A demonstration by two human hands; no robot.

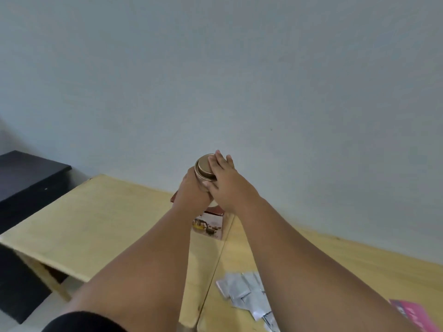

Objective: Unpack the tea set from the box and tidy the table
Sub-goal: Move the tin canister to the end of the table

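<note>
A round gold-coloured tin (203, 169) is held up above the tea set box (211, 224), which stands on the wooden table (96, 219) near the wall. My left hand (194, 190) wraps around the tin's body from below. My right hand (226, 182) lies over the tin's lid, fingers spread across its far side and thumb at its near edge. The box is dark red with a picture of a teapot and cups on its side; my hands hide most of its top.
Several silver sachets (247, 293) lie on the table near the front right. A pink packet (417, 315) sits at the lower right edge. A black cabinet (26, 178) stands left of the table. The grey wall (239, 80) runs behind.
</note>
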